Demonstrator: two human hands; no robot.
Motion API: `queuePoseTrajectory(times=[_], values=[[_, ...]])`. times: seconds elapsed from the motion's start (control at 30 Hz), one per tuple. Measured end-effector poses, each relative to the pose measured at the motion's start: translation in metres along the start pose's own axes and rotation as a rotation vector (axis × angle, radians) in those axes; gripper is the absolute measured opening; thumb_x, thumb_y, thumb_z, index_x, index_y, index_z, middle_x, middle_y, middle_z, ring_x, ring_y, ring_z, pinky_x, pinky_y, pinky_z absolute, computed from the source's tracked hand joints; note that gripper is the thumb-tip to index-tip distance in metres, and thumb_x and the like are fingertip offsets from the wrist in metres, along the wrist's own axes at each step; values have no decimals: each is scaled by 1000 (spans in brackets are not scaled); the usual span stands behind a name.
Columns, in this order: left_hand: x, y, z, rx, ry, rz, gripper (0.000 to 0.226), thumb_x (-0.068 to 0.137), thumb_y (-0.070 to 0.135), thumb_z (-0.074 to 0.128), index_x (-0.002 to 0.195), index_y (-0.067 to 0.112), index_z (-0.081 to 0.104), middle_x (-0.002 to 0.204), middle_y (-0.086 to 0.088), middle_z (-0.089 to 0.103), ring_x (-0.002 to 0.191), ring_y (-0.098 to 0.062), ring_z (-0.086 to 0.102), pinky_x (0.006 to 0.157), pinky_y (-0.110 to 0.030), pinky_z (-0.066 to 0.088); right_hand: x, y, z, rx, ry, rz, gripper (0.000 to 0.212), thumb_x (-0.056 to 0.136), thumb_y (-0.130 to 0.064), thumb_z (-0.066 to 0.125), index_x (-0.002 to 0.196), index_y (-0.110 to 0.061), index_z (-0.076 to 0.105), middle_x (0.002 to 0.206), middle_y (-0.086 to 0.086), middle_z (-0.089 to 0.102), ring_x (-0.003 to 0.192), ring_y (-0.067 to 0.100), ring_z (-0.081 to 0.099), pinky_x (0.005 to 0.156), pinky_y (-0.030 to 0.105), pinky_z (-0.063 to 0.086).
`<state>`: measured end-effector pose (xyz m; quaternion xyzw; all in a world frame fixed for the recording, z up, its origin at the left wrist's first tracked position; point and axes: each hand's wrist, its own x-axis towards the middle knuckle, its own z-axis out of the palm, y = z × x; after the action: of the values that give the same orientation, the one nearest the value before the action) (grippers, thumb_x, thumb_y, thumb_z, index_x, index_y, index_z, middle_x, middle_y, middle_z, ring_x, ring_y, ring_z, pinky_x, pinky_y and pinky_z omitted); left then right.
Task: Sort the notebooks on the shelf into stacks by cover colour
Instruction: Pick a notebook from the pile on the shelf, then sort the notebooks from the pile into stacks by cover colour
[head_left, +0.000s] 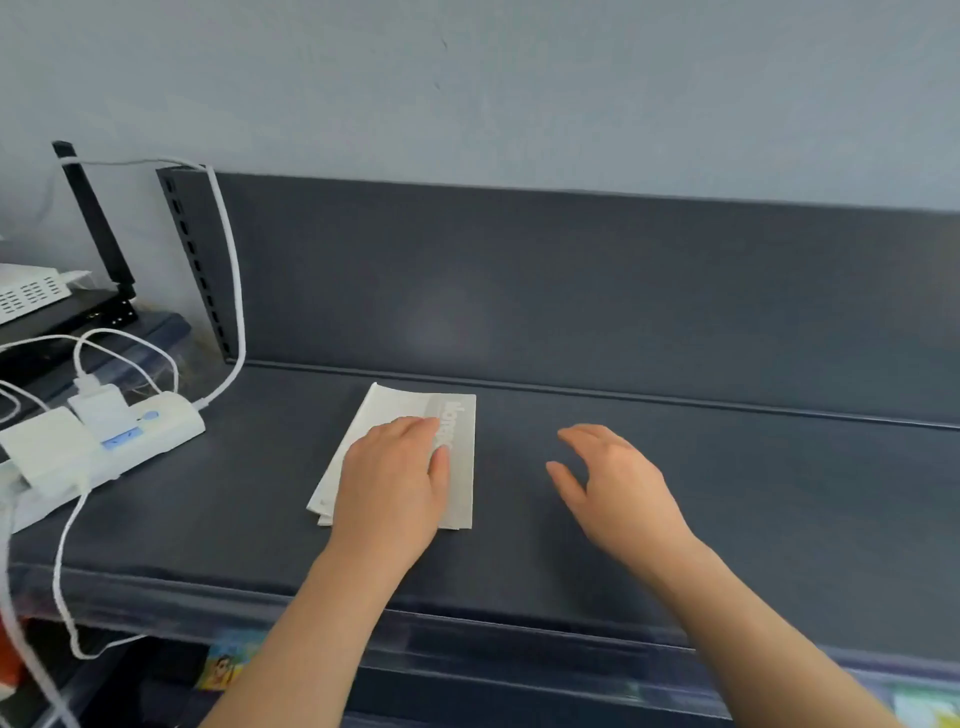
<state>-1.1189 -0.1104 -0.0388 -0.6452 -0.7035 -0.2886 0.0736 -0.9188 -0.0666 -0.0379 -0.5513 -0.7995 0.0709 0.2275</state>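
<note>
A small stack of pale grey notebooks lies flat on the dark shelf, left of its middle and clear of the back panel. The left hand rests palm-down on top of it, its fingers straight and close together, pressing on the cover without curling round anything. The right hand hovers just above bare shelf to the right of the stack, fingers spread and loosely bent, holding nothing.

The main risk is probably the stack itself. Its lower left corner is fanned, with the lower notebooks peeking out at a slant, so the pile is not squared. A sideways push from the flat left hand could slide the top cover off the rest, since nothing grips the edges.

No other cover colour shows on this shelf, so I cannot tell whether more notebooks remain. If a slightly different pale shade sits lower in the pile, it could go unnoticed.

A white power strip with plugged cables sits near the shelf's left end. A sweep of the stack that way could snag a lead.
</note>
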Motion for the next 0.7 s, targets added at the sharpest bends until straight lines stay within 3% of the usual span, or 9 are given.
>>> queuePoseTrajectory(times=[0.2,0.4,0.7], values=[[-8,65,11,-123,-81,117,35,95,29,48,125,16,59,122,2,63,110,-20,57,93,-29,40,-38,43,-42,-86,57,117,43,96,-38,44,135,-19,45,141,-8,45,127,13,43,98,21,34],[-16,133,29,-179,-122,223,38,95,31,49,129,17,57,125,4,61,111,-20,56,94,-30,39,-79,94,-78,-156,87,262,37,95,-37,45,123,-13,53,127,-2,57,118,20,49,94,29,40],[-47,272,55,-273,-194,303,43,96,38,44,136,23,50,133,9,54,118,-13,49,101,-28,36,-158,199,-156,-195,151,378,46,95,-39,45,137,-19,45,139,-7,48,128,16,42,103,24,32]])
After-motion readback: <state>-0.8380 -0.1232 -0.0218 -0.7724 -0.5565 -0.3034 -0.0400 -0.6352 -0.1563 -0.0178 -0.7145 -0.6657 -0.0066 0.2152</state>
